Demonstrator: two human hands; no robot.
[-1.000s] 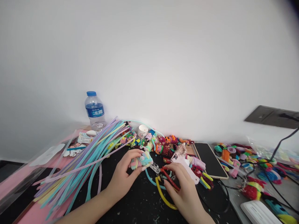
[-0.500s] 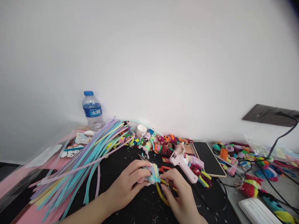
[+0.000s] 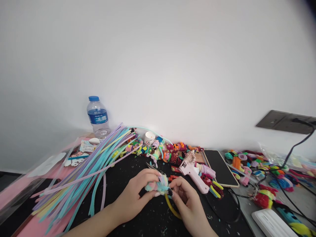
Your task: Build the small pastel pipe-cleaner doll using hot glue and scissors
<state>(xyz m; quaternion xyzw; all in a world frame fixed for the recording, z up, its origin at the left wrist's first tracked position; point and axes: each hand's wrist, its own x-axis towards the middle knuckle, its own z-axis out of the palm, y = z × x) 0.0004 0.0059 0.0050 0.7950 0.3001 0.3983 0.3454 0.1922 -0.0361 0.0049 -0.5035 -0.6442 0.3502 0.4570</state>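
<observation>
A small fuzzy figure (image 3: 160, 185) in pastel blue, pink and yellow is pinched by my left hand (image 3: 134, 194), thumb below and fingers above. My right hand (image 3: 186, 202) has its thumb and forefinger closed at the figure's right side, on a bit of it near a dark spot. Beneath the hands lies a tool with yellow handles (image 3: 172, 208); its pointed metal tips (image 3: 150, 165) show beyond my left fingers. Red handles of another tool (image 3: 173, 177) lie just behind my right hand.
Pastel pipe cleaners (image 3: 98, 164) lie in a bundle at the left, near a water bottle (image 3: 98, 117). A pink glue gun (image 3: 195, 174), a tablet (image 3: 221, 168) and colourful fuzzy figures (image 3: 170, 154) sit behind and right. A white power strip (image 3: 273, 223) is front right.
The figure has turned in my left fingers, so more of its pink and blue left part shows. My right fingertips have moved slightly up against its side.
</observation>
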